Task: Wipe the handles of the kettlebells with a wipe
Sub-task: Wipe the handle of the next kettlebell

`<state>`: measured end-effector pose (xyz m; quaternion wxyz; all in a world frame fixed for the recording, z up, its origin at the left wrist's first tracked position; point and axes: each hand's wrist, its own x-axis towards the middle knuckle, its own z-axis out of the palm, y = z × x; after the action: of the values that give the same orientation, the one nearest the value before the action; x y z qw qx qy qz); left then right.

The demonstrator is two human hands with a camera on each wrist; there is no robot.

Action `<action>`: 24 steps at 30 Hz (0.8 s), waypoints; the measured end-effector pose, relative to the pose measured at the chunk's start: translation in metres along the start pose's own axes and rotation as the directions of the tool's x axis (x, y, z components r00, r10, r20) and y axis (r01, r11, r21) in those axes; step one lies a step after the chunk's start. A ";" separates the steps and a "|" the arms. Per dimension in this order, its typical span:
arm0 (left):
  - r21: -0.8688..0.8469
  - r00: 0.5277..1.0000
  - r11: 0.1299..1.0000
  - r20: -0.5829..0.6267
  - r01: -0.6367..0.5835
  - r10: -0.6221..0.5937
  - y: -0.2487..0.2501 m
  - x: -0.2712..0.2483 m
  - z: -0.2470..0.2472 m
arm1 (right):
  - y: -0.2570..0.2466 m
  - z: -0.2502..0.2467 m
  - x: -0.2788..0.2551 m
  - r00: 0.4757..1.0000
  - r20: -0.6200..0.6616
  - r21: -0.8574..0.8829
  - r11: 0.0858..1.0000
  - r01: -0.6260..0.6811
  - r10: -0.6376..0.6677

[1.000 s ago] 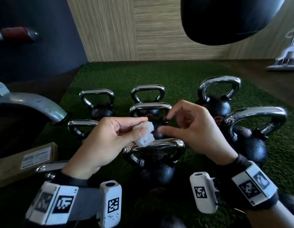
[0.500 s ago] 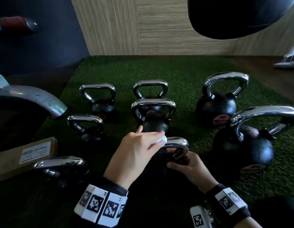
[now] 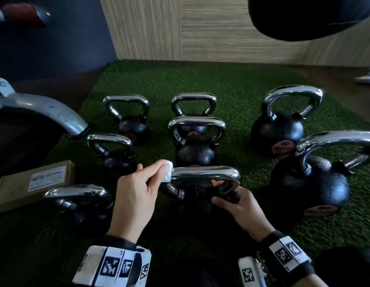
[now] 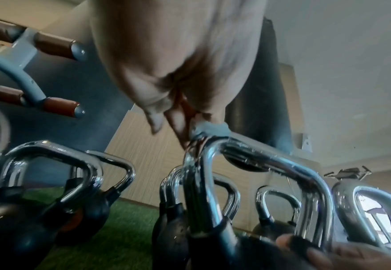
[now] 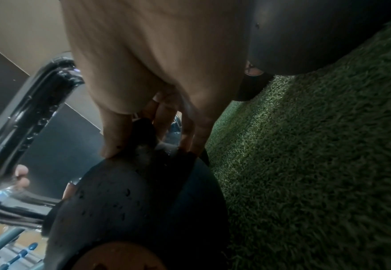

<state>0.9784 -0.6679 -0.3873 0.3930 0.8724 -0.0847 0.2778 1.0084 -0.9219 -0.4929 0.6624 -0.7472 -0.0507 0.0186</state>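
Left hand (image 3: 136, 191) pinches the wipe (image 3: 167, 172) at the handle (image 3: 202, 172)'s left end (bar runs left-right mid-frame), right hand (image 3: 240, 206) gripping its right post, so wiping goes rightward.

Nearest kettlebell (image 3: 198, 195) body mostly hidden behind hands; cardboard box (image 3: 33, 183) label print too small to read.

Black wristbands (image 3: 287, 257) carry white blocks with square black-and-white codes.
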 end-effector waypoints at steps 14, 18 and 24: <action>-0.247 0.949 0.919 0.147 0.307 -0.278 -0.047 -0.021 0.006 | 0.006 -0.002 0.001 0.999 0.032 0.041 0.999 -0.004 0.003; -0.211 0.874 0.868 0.305 0.449 -0.378 -0.065 -0.037 0.021 | 0.003 -0.002 0.000 0.999 0.037 0.013 1.000 0.018 -0.019; -0.440 0.716 0.584 0.562 0.682 -0.413 -0.058 -0.039 0.026 | 0.003 -0.001 0.000 0.999 0.034 0.008 1.000 0.025 -0.025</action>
<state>0.9782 -0.6502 -0.4597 0.6979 0.7099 0.0305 -0.0900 1.0089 -0.9237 -0.4960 0.6646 -0.7435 -0.0712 0.0230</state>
